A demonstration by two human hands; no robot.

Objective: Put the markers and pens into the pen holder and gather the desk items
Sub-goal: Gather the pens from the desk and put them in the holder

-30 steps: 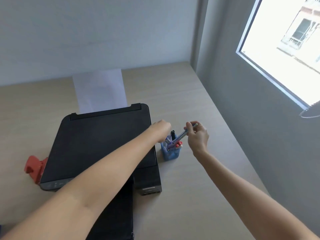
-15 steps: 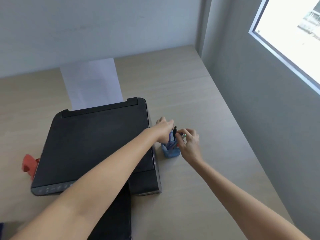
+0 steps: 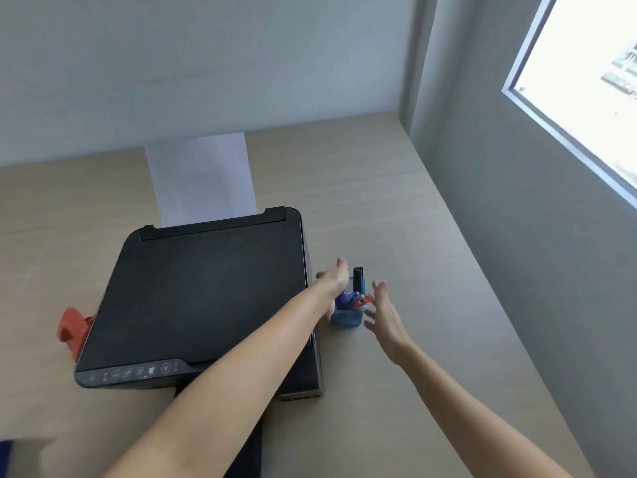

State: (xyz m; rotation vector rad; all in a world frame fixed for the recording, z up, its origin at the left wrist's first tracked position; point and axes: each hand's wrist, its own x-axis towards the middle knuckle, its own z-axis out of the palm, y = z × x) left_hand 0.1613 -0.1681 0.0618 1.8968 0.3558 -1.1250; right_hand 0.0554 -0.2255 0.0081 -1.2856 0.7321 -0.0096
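A small blue pen holder [image 3: 346, 319] stands on the wooden desk just right of the black printer. Several pens and markers [image 3: 356, 299] stick out of it, with red, purple and green caps, and a black marker [image 3: 358, 280] stands tallest. My left hand [image 3: 332, 281] is at the holder's left side with fingers extended, touching or nearly touching its rim. My right hand [image 3: 384, 317] hovers just right of the holder, fingers spread, holding nothing.
A black printer [image 3: 206, 298] fills the middle of the desk, with a white sheet [image 3: 201, 177] rising behind it. A red object [image 3: 72, 329] lies at the printer's left edge. A grey wall and a window border the desk on the right.
My right hand dropped the pen it held into the holder and then drew back, opening. My left hand loosened from the holder's side. The camera shifted slightly.
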